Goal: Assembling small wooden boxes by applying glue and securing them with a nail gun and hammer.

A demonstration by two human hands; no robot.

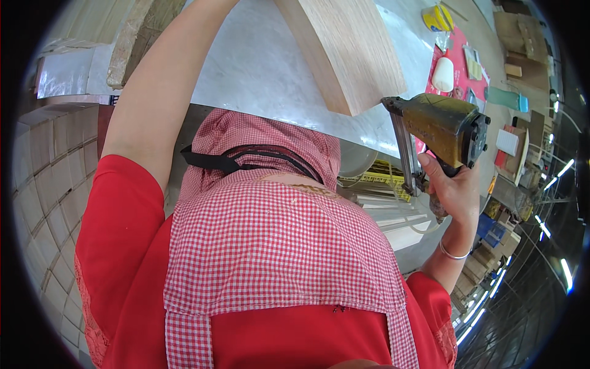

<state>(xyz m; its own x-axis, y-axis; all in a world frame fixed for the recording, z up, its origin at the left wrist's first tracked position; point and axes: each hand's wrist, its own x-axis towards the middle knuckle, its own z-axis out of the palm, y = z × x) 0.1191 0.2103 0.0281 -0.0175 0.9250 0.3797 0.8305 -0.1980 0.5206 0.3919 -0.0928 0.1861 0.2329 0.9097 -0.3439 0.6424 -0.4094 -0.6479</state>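
Grey worktop [258, 67]; wooden piece [356, 55] atop

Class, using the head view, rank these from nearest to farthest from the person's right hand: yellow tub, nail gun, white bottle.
1. Nail gun: gripped in the right hand.
2. White bottle: beyond the gun, over the red sheet.
3. Yellow tub: beyond the bottle, near the picture's top.
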